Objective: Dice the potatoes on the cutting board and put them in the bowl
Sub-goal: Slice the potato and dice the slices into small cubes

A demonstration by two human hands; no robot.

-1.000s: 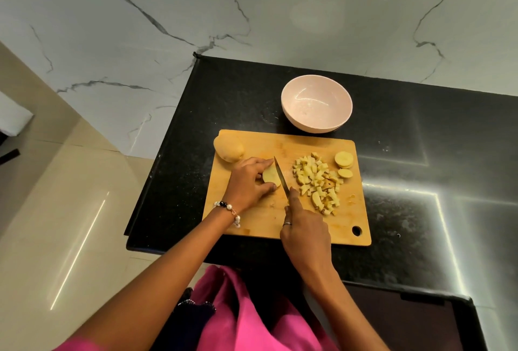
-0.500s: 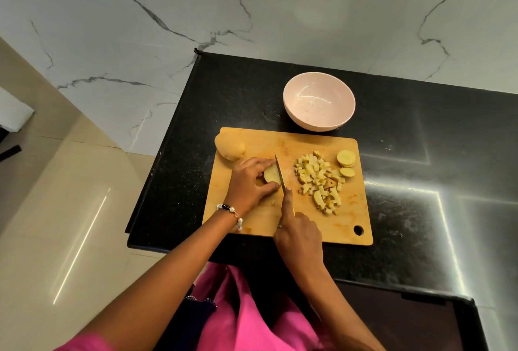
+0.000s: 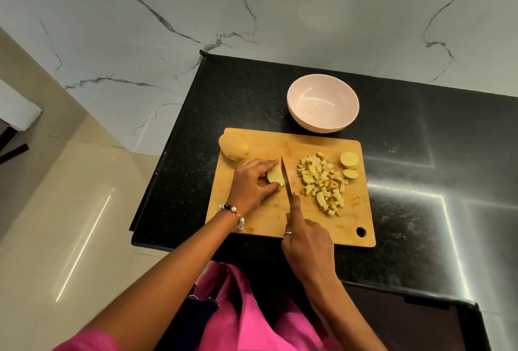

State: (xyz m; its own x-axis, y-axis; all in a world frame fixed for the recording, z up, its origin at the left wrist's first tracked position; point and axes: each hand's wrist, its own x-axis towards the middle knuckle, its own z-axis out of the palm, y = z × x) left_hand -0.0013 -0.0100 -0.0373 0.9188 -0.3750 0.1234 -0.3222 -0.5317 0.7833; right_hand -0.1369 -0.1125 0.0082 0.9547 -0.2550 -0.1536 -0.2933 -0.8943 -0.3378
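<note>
Lowest in the frame, just below centre, the right hand (image 3: 307, 234) is wrapped round the knife (image 3: 286, 178) handle, which the palm hides, with the forefinger laid straight along the spine. The blade runs from that fingertip up and slightly left, its edge against the cut face of the potato piece (image 3: 275, 177).

A little higher and to the left, the left hand (image 3: 253, 182) curls over that piece, fingertips on top and thumb at the near side, pinning it to the cutting board (image 3: 266, 224). The piece is a short stub; what shows of it lies with its long axis running toward the upper left of the frame, cut face toward the blade. It is probably firm and dense, with a wet, starchy face that can slide on the wood, so holding it from above with fingertips tucked back from the edge looks wise.

Right of the blade sits a loose heap of diced potato (image 3: 322, 182), light and easily scattered; scooping suits it better than pinching. Two round slices (image 3: 349, 164) lie flat beyond it at the board's right.

At the board's upper left corner a whole potato (image 3: 233, 146) rests uncut, its length running left to right; being rounded, it may roll.

Farthest, above the board on the black counter (image 3: 420, 182), stands the empty pink bowl (image 3: 347, 104).
</note>
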